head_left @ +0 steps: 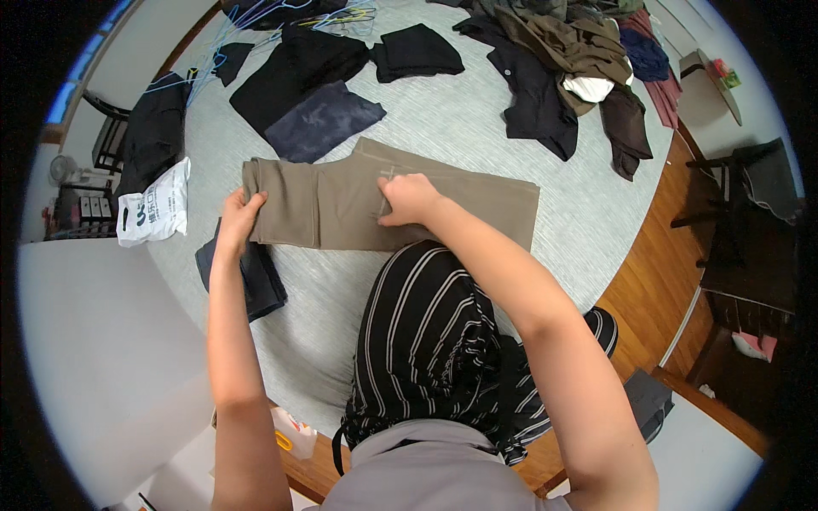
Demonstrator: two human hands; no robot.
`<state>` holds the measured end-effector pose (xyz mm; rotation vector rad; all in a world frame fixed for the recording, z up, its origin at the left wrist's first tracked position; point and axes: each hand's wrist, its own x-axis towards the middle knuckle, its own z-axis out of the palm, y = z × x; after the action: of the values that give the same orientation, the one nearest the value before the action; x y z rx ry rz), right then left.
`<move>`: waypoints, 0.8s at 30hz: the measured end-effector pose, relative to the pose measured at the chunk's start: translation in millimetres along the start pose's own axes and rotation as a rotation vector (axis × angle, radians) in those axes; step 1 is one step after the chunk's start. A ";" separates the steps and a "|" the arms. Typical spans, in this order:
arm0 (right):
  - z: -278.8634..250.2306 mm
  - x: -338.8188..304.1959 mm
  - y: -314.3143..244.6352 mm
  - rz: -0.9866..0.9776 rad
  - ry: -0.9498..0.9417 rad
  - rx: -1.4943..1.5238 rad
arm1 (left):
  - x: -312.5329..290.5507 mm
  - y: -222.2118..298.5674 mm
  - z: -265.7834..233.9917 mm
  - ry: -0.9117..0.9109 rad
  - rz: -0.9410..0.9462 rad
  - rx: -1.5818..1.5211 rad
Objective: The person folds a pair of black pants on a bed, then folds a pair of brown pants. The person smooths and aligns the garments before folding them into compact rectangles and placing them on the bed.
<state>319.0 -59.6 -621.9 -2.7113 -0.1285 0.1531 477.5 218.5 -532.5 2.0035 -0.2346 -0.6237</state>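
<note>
Olive-brown trousers (349,204) lie flat across the light grey bed surface before me, their left end folded over on itself. My left hand (241,215) grips the folded edge at that end, thumb on top and the other fingers partly hidden beneath the cloth. Over the middle of the trousers is my right hand (407,200), its fingers curled down on the fabric near a pale cross-shaped mark. Just beyond them lies a folded dark blue-grey garment (324,121). A folded dark garment (256,277) sits below my left hand.
Black folded clothes (417,53) and blue hangers (256,21) lie at the far side. A heap of mixed clothes (571,51) spreads at far right. At left are a white plastic bag (155,209) and a black garment (153,128). My striped-trousered leg (417,315) rests on the bed.
</note>
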 end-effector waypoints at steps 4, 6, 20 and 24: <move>12.4 17.8 -2.1 -0.025 -0.129 -0.219 | 4.7 -3.4 5.1 0.040 0.116 0.124; 10.5 10.8 0.4 0.089 -0.040 -0.013 | 4.3 -7.4 2.3 0.045 0.131 0.153; 13.3 -32.5 12.2 0.127 0.344 1.206 | 2.5 25.3 110.8 0.009 0.457 0.517; 3.0 -94.8 34.9 0.339 0.684 1.518 | -17.8 46.7 186.9 -0.230 0.257 0.492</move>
<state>227.1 -100.8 -630.7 -1.1300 0.4636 -0.4201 369.6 60.0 -557.8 2.3104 -0.8396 -0.6745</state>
